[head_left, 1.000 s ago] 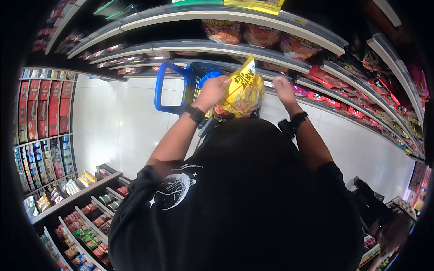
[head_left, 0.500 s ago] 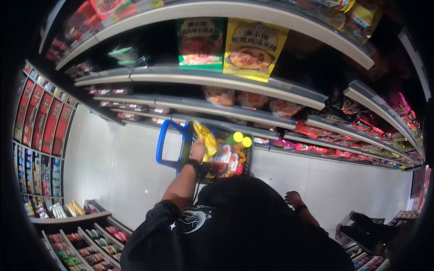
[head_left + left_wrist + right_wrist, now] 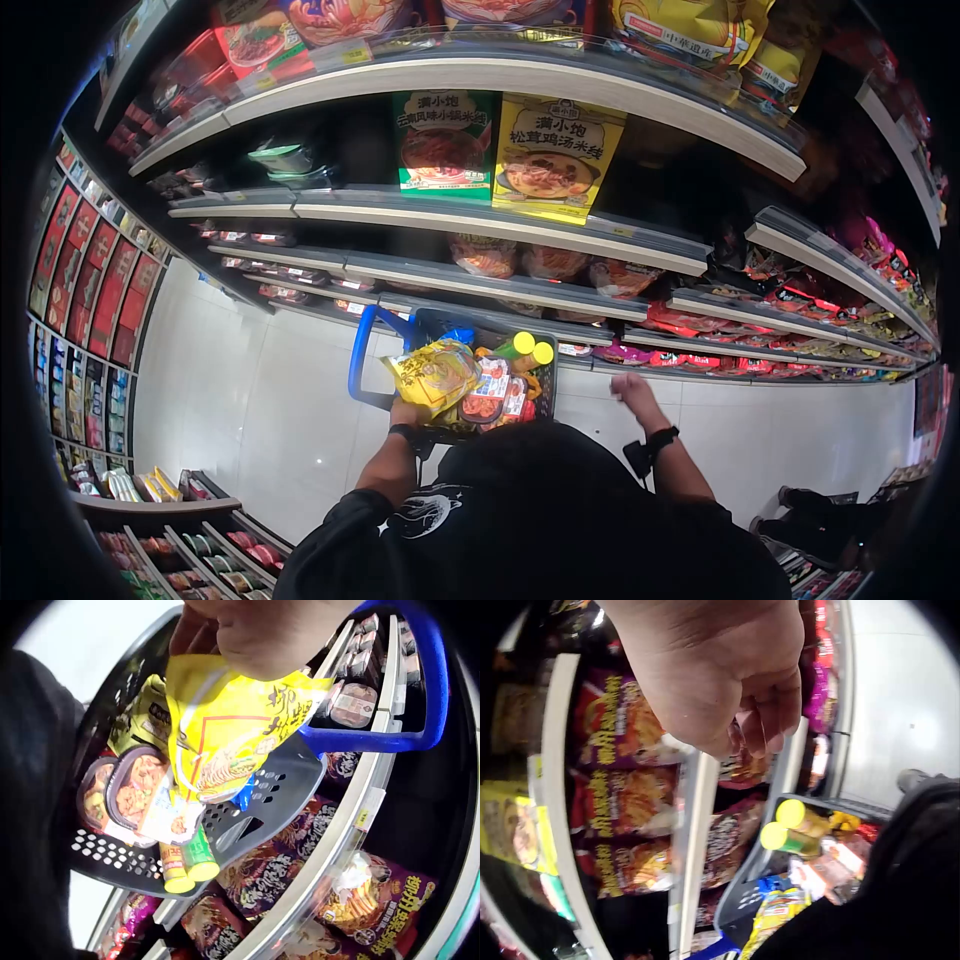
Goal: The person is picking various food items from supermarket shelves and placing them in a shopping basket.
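My left hand (image 3: 408, 413) grips the near edge of a yellow noodle bag (image 3: 436, 374). In the left wrist view the fingers (image 3: 196, 636) curl at the bag's edge, and the bag hangs over the basket. The dark shopping basket (image 3: 281, 791) has a blue handle (image 3: 357, 365). Beside the bag lie plastic-lidded food trays (image 3: 139, 786) and two tubes with yellow lids (image 3: 532, 347). Off to the basket's right, my right hand (image 3: 636, 396) is raised with loosely curled fingers and nothing in them; in its wrist view the hand (image 3: 720, 682) overlaps the shelf edges.
Shelves (image 3: 480, 265) of bagged noodles run along the far side, with a green pack (image 3: 445, 145) and a yellow pack (image 3: 558, 158) higher up. A low display (image 3: 180, 515) stands behind at left. Another person's legs (image 3: 820, 520) show at right on the pale floor (image 3: 250, 400).
The yellow bag went from between both hands in front of my chest down over the basket's left part, lying flatter now. My right hand dropped low, then rose again at the right.
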Demonstrator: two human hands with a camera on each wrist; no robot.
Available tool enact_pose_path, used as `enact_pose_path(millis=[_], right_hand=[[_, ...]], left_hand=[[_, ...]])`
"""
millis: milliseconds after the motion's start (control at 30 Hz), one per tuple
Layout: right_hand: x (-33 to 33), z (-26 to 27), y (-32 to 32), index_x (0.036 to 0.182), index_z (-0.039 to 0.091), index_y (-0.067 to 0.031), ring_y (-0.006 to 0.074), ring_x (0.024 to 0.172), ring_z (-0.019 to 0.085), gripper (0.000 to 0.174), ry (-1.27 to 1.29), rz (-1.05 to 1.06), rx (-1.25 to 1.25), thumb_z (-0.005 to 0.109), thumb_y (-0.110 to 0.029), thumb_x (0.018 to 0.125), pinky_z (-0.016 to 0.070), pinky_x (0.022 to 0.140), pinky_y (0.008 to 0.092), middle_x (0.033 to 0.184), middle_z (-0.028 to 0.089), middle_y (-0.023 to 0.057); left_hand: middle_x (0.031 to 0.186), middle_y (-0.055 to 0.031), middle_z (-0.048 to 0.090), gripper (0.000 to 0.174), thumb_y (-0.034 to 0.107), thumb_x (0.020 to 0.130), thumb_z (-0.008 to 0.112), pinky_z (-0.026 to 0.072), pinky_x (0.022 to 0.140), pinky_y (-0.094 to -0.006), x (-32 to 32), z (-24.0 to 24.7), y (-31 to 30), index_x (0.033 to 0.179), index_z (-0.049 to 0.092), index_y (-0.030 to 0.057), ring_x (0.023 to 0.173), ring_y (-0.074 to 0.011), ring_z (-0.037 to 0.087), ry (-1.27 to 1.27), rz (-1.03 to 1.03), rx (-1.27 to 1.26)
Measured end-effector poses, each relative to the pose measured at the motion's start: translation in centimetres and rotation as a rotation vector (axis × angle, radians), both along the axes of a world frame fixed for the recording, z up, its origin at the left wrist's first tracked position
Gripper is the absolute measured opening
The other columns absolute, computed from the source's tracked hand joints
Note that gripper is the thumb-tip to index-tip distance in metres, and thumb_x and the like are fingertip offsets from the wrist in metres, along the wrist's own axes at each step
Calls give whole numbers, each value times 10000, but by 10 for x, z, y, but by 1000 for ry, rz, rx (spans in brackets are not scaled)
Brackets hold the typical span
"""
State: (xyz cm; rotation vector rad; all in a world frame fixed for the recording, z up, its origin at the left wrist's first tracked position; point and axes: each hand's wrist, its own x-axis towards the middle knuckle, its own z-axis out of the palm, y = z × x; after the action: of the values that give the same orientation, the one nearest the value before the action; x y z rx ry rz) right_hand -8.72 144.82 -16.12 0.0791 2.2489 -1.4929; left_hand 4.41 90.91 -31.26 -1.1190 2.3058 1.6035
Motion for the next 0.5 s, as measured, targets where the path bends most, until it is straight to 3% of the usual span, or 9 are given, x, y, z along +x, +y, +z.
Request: enact_pose_path(millis=[33, 100, 200, 300, 333, 367, 400, 433, 500], right_hand=[[-26, 16, -5, 995, 571, -55, 112, 770, 567, 225, 159, 98, -41, 588, -271, 932, 465, 674, 266, 845, 604, 22], [-60, 120, -52, 979, 556, -53, 88, 756, 527, 216, 312, -57, -115, 621, -251, 924, 444, 679, 240, 830, 569, -2], [-128, 197, -93, 1184, 516, -37, 104, 928, 545, 369, 576, -212, -282, 689, -144, 876, 463, 837, 255, 979, 564, 12], [-186, 256, -122, 1319, 414, -4, 211, 1078, 569, 646, 788, -178, -402, 771, -173, 808, 477, 925, 316, 1197, 573, 163], [-206, 274, -127, 1331, 395, 37, 240, 1108, 562, 706, 789, -132, -289, 784, -212, 797, 465, 961, 353, 1259, 551, 196], [-216, 283, -137, 1377, 335, 84, 274, 1161, 540, 821, 861, -163, -272, 788, -266, 788, 449, 981, 384, 1334, 503, 232], [-232, 286, -142, 1318, 431, 135, 258, 1113, 577, 781, 936, -198, -197, 786, -311, 784, 452, 957, 363, 1266, 574, 222], [-228, 310, -143, 1383, 340, 126, 259, 1197, 540, 806, 726, -63, -159, 762, -262, 816, 400, 1030, 334, 1309, 540, 231], [-226, 319, -153, 1187, 575, 119, 172, 1007, 606, 640, 737, -68, -169, 784, -334, 786, 437, 908, 278, 1072, 673, 170]], left_hand=[[1058, -241, 666, 599, 340, 707, 738, 528, 814, -401, 4, 14, 8, 1130, 570, -49, 975, -376, 654, 33, 94, 15], [1107, -282, 639, 577, 350, 749, 711, 503, 877, -426, 10, 5, 6, 1123, 566, -64, 1012, -420, 630, -131, 74, -184], [1146, -298, 620, 544, 341, 802, 658, 454, 963, -452, 22, 37, 25, 1142, 562, -73, 1079, -422, 603, -237, 84, -338], [1008, -246, 676, 520, 266, 816, 633, 543, 710, -416, 40, 13, 25, 1208, 541, -62, 853, -339, 684, -274, 81, -258], [842, -206, 683, 480, 290, 835, 618, 523, 565, -414, 49, -14, 14, 1167, 560, -51, 711, -315, 678, -259, -43, -355], [710, -154, 644, 390, 301, 849, 609, 495, 503, -391, 55, -14, 19, 1041, 606, -38, 643, -264, 650, -144, 47, -253], [705, -143, 632, 362, 298, 856, 606, 485, 495, -390, 58, 2, 21, 1002, 606, -33, 621, -247, 634, -151, 39, -145], [699, -131, 621, 339, 296, 862, 602, 475, 487, -388, 64, 17, 23, 964, 606, -27, 599, -231, 619, -169, 32, -34], [770, -118, 637, 331, 286, 889, 593, 475, 492, -383, 76, 8, 16, 1028, 580, -14, 610, -228, 616, -215, 55, 71]])
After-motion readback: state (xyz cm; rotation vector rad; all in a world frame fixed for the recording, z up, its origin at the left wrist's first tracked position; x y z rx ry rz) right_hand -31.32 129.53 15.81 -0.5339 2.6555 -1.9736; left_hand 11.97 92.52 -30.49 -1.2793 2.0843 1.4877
